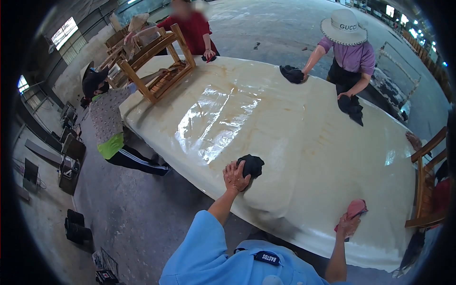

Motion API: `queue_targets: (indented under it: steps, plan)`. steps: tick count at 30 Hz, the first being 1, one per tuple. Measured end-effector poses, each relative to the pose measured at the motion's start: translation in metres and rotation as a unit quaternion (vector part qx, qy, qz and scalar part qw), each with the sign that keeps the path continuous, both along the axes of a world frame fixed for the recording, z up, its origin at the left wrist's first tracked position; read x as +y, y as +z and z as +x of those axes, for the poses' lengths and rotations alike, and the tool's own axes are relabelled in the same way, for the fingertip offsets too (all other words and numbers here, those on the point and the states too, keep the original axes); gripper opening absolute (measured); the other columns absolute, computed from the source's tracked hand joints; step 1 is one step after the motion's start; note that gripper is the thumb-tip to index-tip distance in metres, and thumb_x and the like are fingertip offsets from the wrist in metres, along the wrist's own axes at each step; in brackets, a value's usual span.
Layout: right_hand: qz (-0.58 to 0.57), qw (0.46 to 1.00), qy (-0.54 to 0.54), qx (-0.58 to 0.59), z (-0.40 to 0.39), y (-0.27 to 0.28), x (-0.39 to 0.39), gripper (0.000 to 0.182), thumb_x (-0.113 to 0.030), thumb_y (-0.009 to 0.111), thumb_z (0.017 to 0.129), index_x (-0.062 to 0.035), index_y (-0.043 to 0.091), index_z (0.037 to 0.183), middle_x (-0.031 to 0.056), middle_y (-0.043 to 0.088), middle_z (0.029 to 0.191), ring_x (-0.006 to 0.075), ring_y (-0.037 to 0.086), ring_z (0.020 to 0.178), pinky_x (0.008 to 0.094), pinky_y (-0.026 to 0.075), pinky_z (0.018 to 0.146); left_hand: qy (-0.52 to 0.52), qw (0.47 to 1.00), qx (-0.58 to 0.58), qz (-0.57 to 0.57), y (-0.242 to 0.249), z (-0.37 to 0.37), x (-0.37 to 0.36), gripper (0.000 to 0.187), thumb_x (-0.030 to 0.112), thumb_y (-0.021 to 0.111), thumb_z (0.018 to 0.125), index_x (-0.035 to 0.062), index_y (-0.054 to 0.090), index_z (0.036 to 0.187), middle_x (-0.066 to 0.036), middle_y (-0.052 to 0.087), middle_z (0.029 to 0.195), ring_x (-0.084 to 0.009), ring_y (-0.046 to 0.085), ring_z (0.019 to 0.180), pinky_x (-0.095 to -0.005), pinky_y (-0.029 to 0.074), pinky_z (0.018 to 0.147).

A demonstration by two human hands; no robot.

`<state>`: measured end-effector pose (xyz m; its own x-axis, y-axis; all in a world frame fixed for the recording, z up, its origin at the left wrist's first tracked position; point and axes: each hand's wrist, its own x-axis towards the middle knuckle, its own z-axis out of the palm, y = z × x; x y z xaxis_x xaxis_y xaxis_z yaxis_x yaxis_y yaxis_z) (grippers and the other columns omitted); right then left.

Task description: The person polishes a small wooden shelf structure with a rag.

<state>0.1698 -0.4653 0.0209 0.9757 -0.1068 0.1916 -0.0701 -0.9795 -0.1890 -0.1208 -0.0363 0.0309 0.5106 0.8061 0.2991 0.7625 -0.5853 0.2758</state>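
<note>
Two hands on the job, both on the cream-covered tabletop (294, 185). Your left hand (236, 177) lies flat, fingers spread, against a bunched black cloth (251, 166) just to its right; can't tell if the palm pins any of it. Your right hand (348, 224), well apart to the right, is closed around a pink cloth (357, 207) pressed to the cover. Beyond your left hand: wet, shiny patch (218, 121), then a tilted wooden chair (171, 78) with a capped person (107, 114) beside it. Beyond your right hand, a person in purple (354, 61) has two dark cloths (350, 108). Second wooden chair (419, 185) stands right of your right hand.
</note>
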Motion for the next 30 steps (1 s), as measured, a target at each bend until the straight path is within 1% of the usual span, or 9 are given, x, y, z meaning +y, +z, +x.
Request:
queue_targets:
  steps: [5, 8, 10, 16, 24, 26, 28, 30]
  plan:
    - [-0.008, 1.000, 0.006, -0.021, 0.004, -0.010, -0.005, 0.065, -0.043, 0.059, 0.081, -0.0033, 0.047, 0.130, 0.0229, 0.053, 0.120, 0.0402, 0.057, 0.109, 0.0521, 0.048, 0.088, 0.007, 1.000, 0.011, -0.006, 0.001, 0.000, 0.000, 0.069, 0.041, 0.072, 0.066, 0.0241, 0.051, 0.130, -0.010, 0.049, 0.128, -0.0315, 0.044, 0.118, -0.0475, 0.035, 0.095]
    - [0.001, 1.000, 0.012, -0.011, 0.005, -0.009, -0.005, 0.063, -0.043, 0.060, 0.080, -0.0033, 0.048, 0.128, 0.0226, 0.054, 0.115, 0.0404, 0.057, 0.105, 0.0525, 0.048, 0.085, 0.005, 1.000, 0.006, -0.001, -0.001, 0.000, 0.001, 0.069, 0.041, 0.072, 0.066, 0.0240, 0.051, 0.130, -0.009, 0.048, 0.129, -0.0313, 0.044, 0.118, -0.0474, 0.035, 0.095]
    - [0.011, 0.999, 0.016, -0.030, 0.004, -0.010, -0.005, 0.062, -0.042, 0.061, 0.080, -0.0030, 0.048, 0.126, 0.0221, 0.054, 0.111, 0.0403, 0.058, 0.102, 0.0528, 0.048, 0.082, 0.005, 1.000, 0.006, 0.002, -0.001, 0.000, 0.000, 0.068, 0.041, 0.072, 0.067, 0.0241, 0.051, 0.130, -0.009, 0.048, 0.129, -0.0313, 0.044, 0.118, -0.0475, 0.034, 0.095]
    - [0.009, 1.000, 0.015, -0.025, 0.005, -0.010, -0.005, 0.062, -0.042, 0.062, 0.079, -0.0034, 0.048, 0.126, 0.0206, 0.054, 0.108, 0.0394, 0.059, 0.100, 0.0528, 0.048, 0.081, 0.004, 1.000, 0.004, -0.003, 0.001, 0.001, 0.000, 0.068, 0.041, 0.071, 0.067, 0.0240, 0.051, 0.130, -0.010, 0.048, 0.128, -0.0315, 0.044, 0.118, -0.0478, 0.034, 0.096]
    - [-0.006, 0.998, 0.019, -0.061, 0.012, -0.032, -0.013, 0.065, -0.044, 0.061, 0.080, -0.0038, 0.047, 0.128, 0.0200, 0.054, 0.111, 0.0389, 0.059, 0.101, 0.0528, 0.049, 0.081, 0.000, 1.000, -0.001, 0.009, 0.002, 0.000, 0.000, 0.068, 0.041, 0.071, 0.067, 0.0233, 0.051, 0.130, -0.010, 0.049, 0.127, -0.0314, 0.044, 0.118, -0.0475, 0.034, 0.096]
    - [-0.010, 0.998, 0.018, -0.066, 0.012, -0.028, -0.012, 0.065, -0.044, 0.061, 0.080, -0.0040, 0.047, 0.129, 0.0199, 0.054, 0.111, 0.0388, 0.059, 0.101, 0.0528, 0.049, 0.081, -0.003, 1.000, -0.006, 0.000, 0.003, 0.000, 0.000, 0.068, 0.041, 0.071, 0.067, 0.0232, 0.051, 0.129, -0.010, 0.049, 0.128, -0.0312, 0.044, 0.119, -0.0471, 0.034, 0.096]
    - [-0.004, 0.999, 0.008, -0.034, 0.010, -0.021, -0.009, 0.065, -0.044, 0.060, 0.080, -0.0045, 0.047, 0.129, 0.0199, 0.054, 0.111, 0.0387, 0.059, 0.102, 0.0529, 0.049, 0.081, -0.001, 1.000, -0.005, -0.006, 0.004, 0.001, 0.000, 0.068, 0.041, 0.072, 0.067, 0.0232, 0.052, 0.130, -0.010, 0.048, 0.128, -0.0312, 0.044, 0.119, -0.0471, 0.034, 0.097]
    - [-0.006, 0.999, 0.006, -0.034, 0.006, -0.012, -0.005, 0.065, -0.044, 0.060, 0.080, -0.0048, 0.048, 0.129, 0.0199, 0.054, 0.112, 0.0386, 0.058, 0.102, 0.0531, 0.049, 0.081, 0.000, 1.000, -0.004, -0.013, 0.004, 0.001, -0.001, 0.068, 0.040, 0.072, 0.067, 0.0232, 0.052, 0.130, -0.010, 0.048, 0.128, -0.0311, 0.044, 0.120, -0.0470, 0.033, 0.097]
